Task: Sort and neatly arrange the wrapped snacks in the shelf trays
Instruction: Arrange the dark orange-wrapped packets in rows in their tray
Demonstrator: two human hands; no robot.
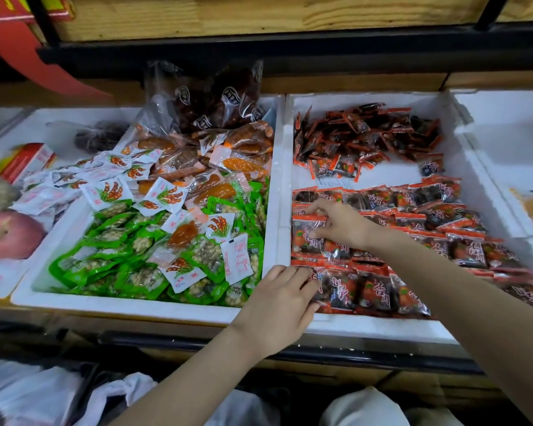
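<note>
In the right centre of the frame, inside the white foam tray (pixel 382 329), the right hand (pixel 339 224) pinches one red-and-black packet (pixel 303 238) between thumb and fingertips near its upper edge; the left hand (pixel 282 302) lies palm down at the tray's near left corner, fingers fairly straight and pressing on the front row of packets (pixel 373 290), gripping nothing that I can see; the packets look light, soft and crinkly, their film slick, so a sealed edge or corner is probably the surest hold; the pinched packet lies flat, long axis running top to bottom of the frame, red seal uppermost, like its rowed neighbours; the loose heap (pixel 366 130) higher in the tray points every way.
</note>
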